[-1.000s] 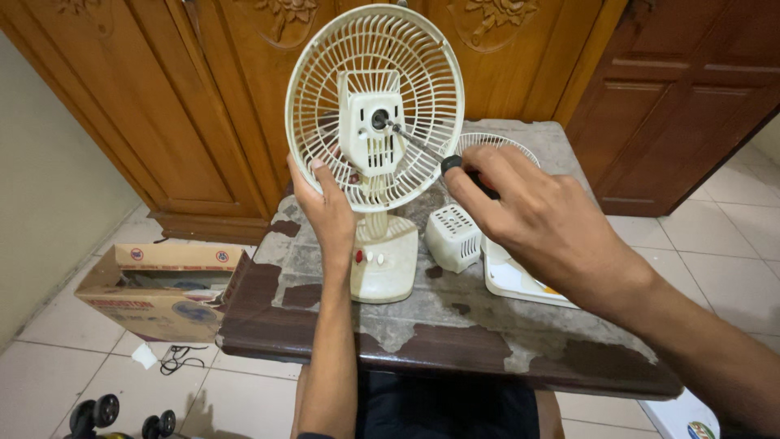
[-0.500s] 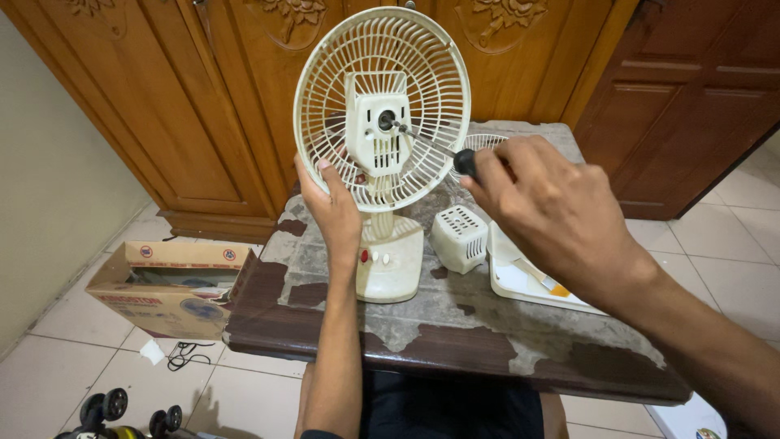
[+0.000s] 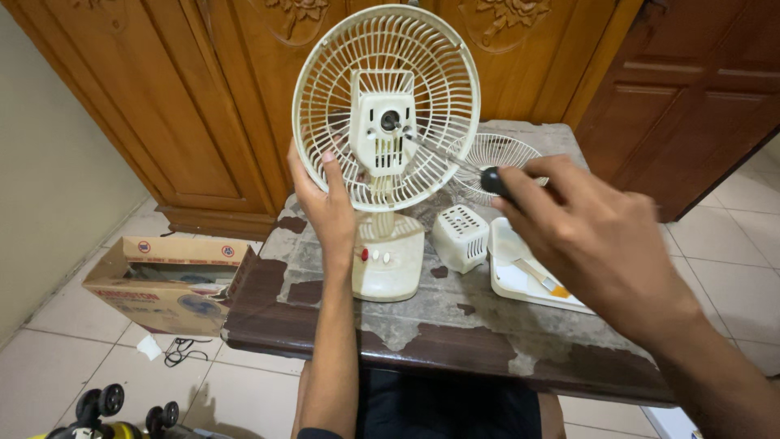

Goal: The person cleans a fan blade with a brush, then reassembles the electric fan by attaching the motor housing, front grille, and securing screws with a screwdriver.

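Both my hands grip: left hand [image 3: 329, 207] on the fan [image 3: 387, 110], right hand [image 3: 589, 236] on the screwdriver [image 3: 455, 159].
My right hand has drawn back toward the table's [image 3: 455, 329] right edge; the tip now sits just off the hub.

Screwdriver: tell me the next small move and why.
Probably ease the screwdriver tip back onto the motor housing: the right hand grips its black handle, the shaft points there, and the left hand steadies the rear grille.
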